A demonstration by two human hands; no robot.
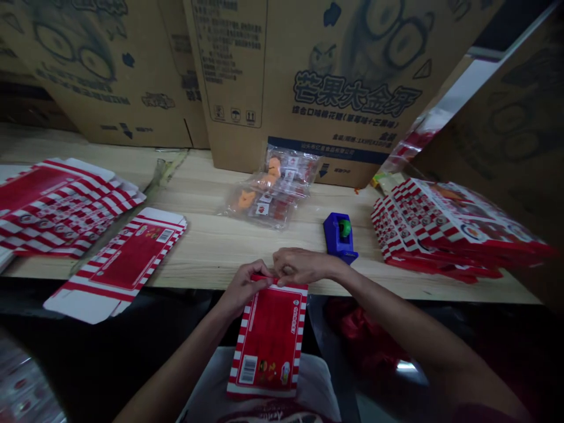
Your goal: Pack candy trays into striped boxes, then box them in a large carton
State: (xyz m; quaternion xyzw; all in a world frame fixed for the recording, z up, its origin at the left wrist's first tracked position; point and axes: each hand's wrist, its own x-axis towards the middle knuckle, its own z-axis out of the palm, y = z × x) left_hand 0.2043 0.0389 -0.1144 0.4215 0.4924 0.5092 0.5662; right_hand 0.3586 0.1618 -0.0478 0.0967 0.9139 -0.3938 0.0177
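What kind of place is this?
Probably a packing spot, maybe in a workshop or warehouse. Big printed cardboard cartons stand along the back of the wooden table, with a pile of striped boxes and a blue tape dispenser on it.

R hand [302, 265] part-hides box [273, 329] top; L stack [48, 205] cut off; carton [247, 141] fine txt blurry

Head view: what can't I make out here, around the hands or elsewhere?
All in the head view:
Red box, far end: covered by the left hand and right hand; its flap can't be judged.
Red box, fine print: too small to read.
Left carton stack: cut off by the left edge.
Clear packaging, lower left: blurred and cut off by the corner.
Dark red material: in shadow, partly behind the right forearm.
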